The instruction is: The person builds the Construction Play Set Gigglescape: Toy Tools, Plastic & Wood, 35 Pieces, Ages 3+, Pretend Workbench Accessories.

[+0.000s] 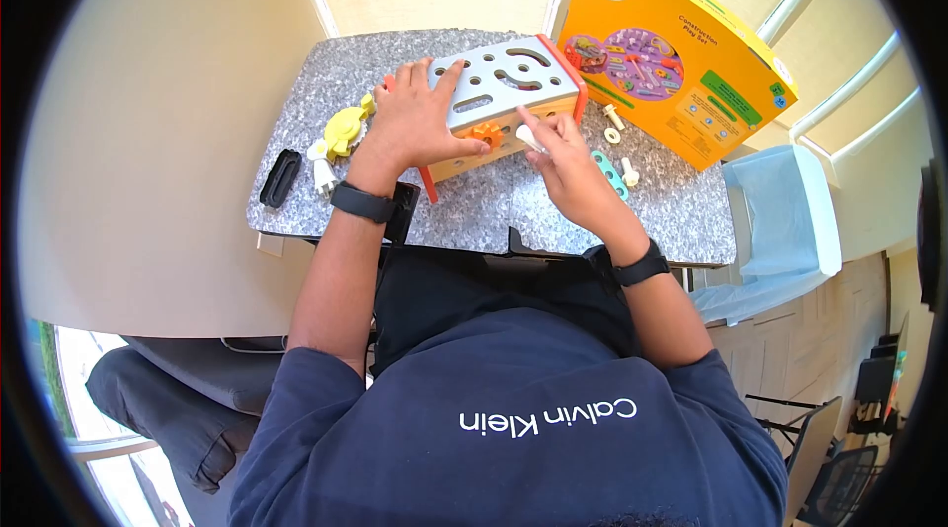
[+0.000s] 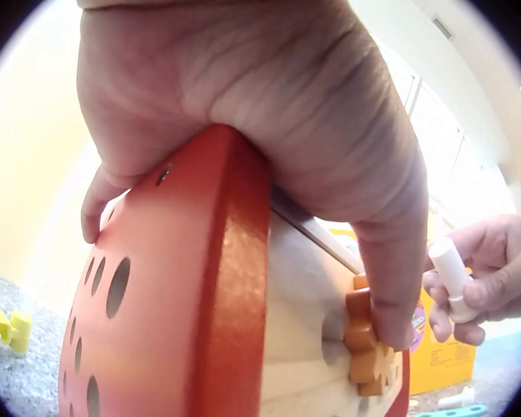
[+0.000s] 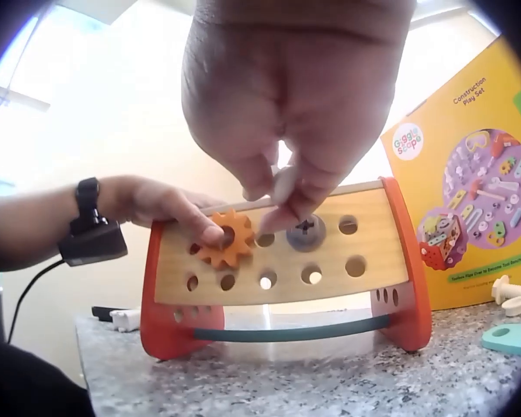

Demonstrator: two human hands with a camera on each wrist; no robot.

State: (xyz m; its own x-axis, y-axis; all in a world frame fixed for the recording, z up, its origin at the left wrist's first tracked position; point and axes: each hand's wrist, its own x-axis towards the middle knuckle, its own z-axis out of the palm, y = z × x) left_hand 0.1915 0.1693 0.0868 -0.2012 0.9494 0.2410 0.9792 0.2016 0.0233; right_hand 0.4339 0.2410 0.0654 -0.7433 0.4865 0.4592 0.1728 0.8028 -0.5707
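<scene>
Orange and toothed, the gear (image 3: 226,239) lies against the wooden side of the box (image 3: 286,259) under the thumb of the left hand (image 1: 410,122), whose fingers are spread over the grey top, grasping nothing. The right hand (image 1: 573,171) pinches a white peg (image 2: 450,269) between thumb and fingers in front of that same side, near a grey screw (image 3: 306,233) set in one of its holes. On the speckled table (image 1: 449,221), a teal strip (image 1: 610,174) lies right of the box, near the yellow carton (image 1: 711,63).
</scene>
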